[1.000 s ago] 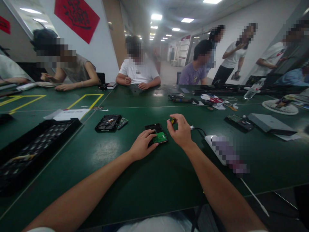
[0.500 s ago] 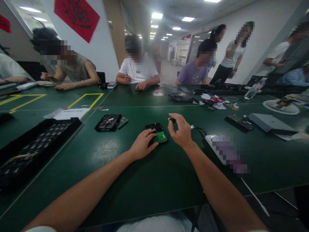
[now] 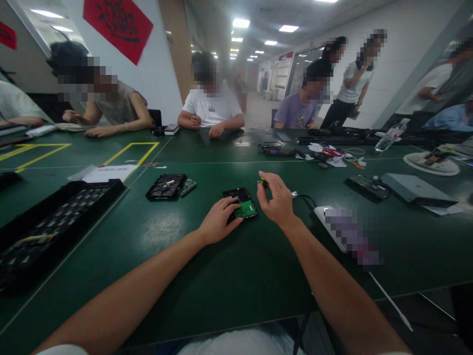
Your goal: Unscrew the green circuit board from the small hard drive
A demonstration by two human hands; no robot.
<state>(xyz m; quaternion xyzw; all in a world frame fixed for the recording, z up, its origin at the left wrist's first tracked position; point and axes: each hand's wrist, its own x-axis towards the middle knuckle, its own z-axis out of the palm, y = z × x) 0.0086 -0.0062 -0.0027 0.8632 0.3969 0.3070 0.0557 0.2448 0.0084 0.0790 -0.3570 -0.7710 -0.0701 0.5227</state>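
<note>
A hard drive (image 3: 245,209) with a green circuit board lies on the green table in front of me. My left hand (image 3: 220,218) holds it at its near left side, fingers over the board and thumb along the near edge. To the right of the drive and raised above the table, my right hand (image 3: 275,197) is closed in a pinch. Between its thumb and fingertips is a small black-and-yellow screwdriver (image 3: 262,182), mostly hidden by the fingers. Behind the board, the drive's black part (image 3: 236,192) shows.
Left stand another opened drive (image 3: 166,187), a loose circuit board (image 3: 189,186) and a long black tray (image 3: 55,227). A white power strip (image 3: 330,229) with a cable lies right, beyond it a drive (image 3: 365,187) and a grey metal box (image 3: 417,188). People sit across the table.
My right hand has risen very slightly, and the screwdriver's yellow marking shows more clearly. My left hand and the hard drive have stayed in place.
</note>
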